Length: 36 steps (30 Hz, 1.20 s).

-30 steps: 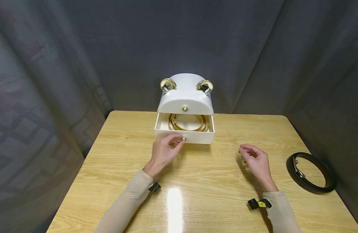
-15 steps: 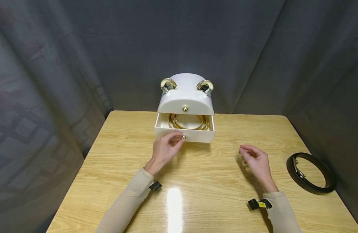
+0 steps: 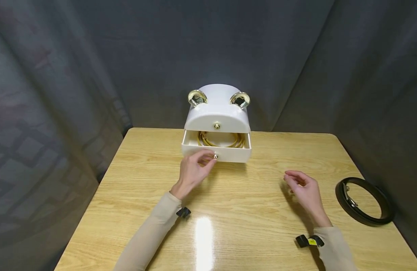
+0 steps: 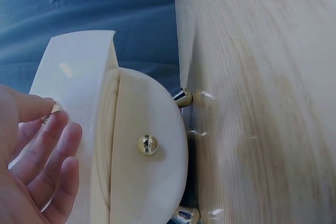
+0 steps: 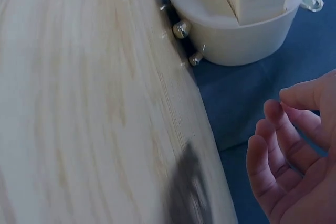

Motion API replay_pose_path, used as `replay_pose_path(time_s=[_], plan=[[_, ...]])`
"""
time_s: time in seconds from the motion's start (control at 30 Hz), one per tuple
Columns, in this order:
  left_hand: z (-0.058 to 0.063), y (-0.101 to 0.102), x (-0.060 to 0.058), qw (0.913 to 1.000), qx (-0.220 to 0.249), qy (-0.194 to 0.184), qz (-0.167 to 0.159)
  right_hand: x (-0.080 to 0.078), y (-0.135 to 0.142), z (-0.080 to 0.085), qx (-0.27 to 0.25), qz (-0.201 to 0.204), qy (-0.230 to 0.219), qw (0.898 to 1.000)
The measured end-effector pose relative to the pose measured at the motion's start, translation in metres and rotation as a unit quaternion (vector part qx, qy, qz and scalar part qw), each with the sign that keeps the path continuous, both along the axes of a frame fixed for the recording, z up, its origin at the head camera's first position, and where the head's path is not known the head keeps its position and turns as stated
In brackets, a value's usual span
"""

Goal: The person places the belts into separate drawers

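Note:
My left hand (image 3: pixel 194 170) pinches the small gold knob (image 3: pixel 215 156) of the lower drawer (image 3: pixel 233 154) between thumb and fingers. That drawer stands partly pulled out of a white rounded box (image 3: pixel 217 107). Inside it lies a coiled mustard-yellow belt (image 3: pixel 240 141); the drawer front hides its lower edge. In the left wrist view the fingers (image 4: pixel 55 140) are at the drawer knob, beside the box's other gold knob (image 4: pixel 148 144). My right hand (image 3: pixel 306 191) hovers above the table to the right, fingers loosely curled, holding nothing.
A coiled black belt (image 3: pixel 364 220) with a metal buckle lies at the right edge of the wooden table (image 3: pixel 255 226). Two shiny gold ring-shaped pieces (image 3: pixel 197 98) stick up from the box top. Grey curtains (image 3: pixel 208 45) hang behind and at both sides.
The lower drawer has slid a little way into the box, with my left hand moving forward on its knob. Less of the yellow belt shows. My right hand has shifted slightly right.

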<state>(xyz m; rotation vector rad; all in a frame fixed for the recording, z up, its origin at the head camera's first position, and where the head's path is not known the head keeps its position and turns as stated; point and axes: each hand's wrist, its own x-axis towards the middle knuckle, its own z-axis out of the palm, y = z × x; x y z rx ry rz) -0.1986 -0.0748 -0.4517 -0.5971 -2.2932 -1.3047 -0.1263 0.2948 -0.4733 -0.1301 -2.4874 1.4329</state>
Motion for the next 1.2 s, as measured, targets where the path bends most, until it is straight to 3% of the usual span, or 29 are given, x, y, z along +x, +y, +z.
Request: replay_pose_path(time_s=[0.23, 0.53, 0.73, 0.9, 1.1, 1.2], plan=[[0.0, -0.002, -0.003, 0.9999, 0.007, -0.013, -0.002, 0.008, 0.016, -0.001, 0.014, -0.013, -0.024, 1.0], [0.003, 0.002, -0.006, 0.9991, 0.022, -0.034, 0.007, 0.02, 0.042, 0.002, 0.037, -0.037, -0.089, 0.995], [0.002, 0.005, -0.007, 0.9994, 0.021, -0.023, 0.012, 0.032, 0.063, 0.006, 0.091, -0.104, -0.135, 0.981], [0.0, 0.008, -0.009, 0.9993, 0.012, -0.029, 0.02, 0.039, 0.087, 0.01, 0.077, -0.151, -0.158, 0.973], [-0.001, 0.01, -0.012, 0.9988, 0.012, -0.043, 0.021, 0.05, 0.113, 0.008, 0.077, -0.169, -0.198, 0.962], [-0.001, 0.009, -0.015, 0.9987, 0.014, -0.043, 0.022, 0.054, 0.121, 0.007, 0.052, -0.168, -0.204, 0.963]])
